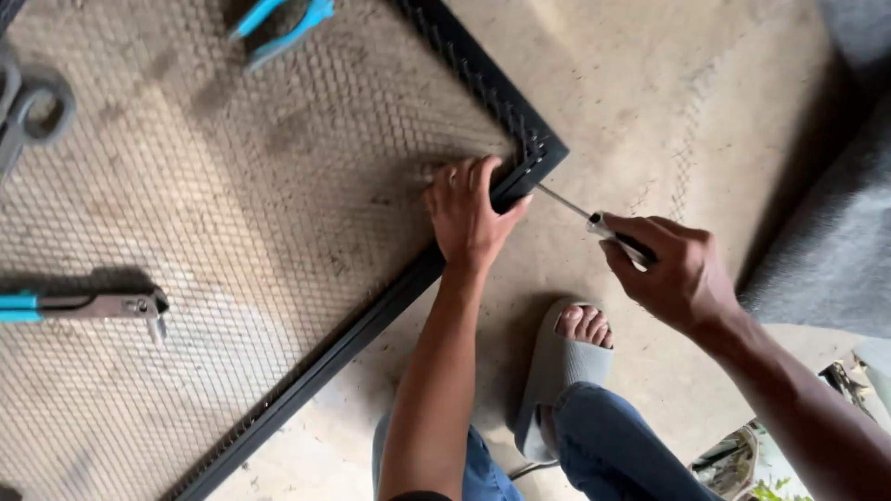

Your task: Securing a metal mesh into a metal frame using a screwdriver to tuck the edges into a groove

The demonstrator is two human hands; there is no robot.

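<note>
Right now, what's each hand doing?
Left hand: pressed on the black mesh frame corner, gripping its edge.
Right hand: closed on a screwdriver.

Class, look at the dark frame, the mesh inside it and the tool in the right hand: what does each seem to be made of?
Frame: likely metal with matt black paint; straight rigid bars meet at a sharp corner.
Mesh: probably thin wire or expanded metal, dull grey, with small regular openings showing the floor.
Tool in the right hand: thin shiny shaft, apparently steel; the handle is mostly hidden.
</note>
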